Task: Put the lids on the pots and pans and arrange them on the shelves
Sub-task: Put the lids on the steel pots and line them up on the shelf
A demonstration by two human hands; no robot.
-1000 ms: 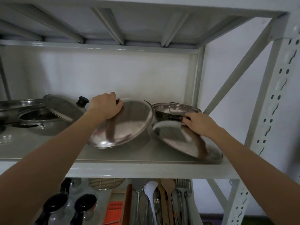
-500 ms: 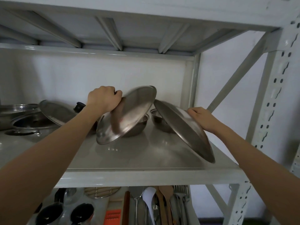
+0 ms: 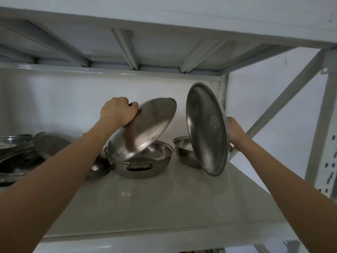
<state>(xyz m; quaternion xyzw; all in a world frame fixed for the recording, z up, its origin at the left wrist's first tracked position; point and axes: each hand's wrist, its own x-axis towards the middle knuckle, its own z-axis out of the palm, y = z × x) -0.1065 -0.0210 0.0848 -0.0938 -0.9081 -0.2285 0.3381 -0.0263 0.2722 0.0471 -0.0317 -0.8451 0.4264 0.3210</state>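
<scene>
The left hand (image 3: 119, 111) is gripping the upper edge of a round, shiny stainless-steel lid (image 3: 145, 129), with the fingers closed around its rim. This lid is tilting steeply, its underside facing the camera, and its lower edge is resting at the rim of a wide, shallow stainless-steel pan with a small side handle (image 3: 145, 165). The pan is standing on the white shelf board (image 3: 164, 207) of a grey metal rack.

The right hand (image 3: 235, 132) is holding a second round steel lid (image 3: 206, 128) by its right edge. This lid is standing almost upright, its inner side facing the camera, and it is hanging in the air above the shelf board. The fingers are hiding behind the lid, but the hand is clearly clamping on it. Behind this lid, a smaller steel bowl-shaped pot (image 3: 182, 152) is sitting on the shelf, just beside the wide pan.

At the far left, more steel pans and a tilted lid (image 3: 49, 145) are lying together.
</scene>
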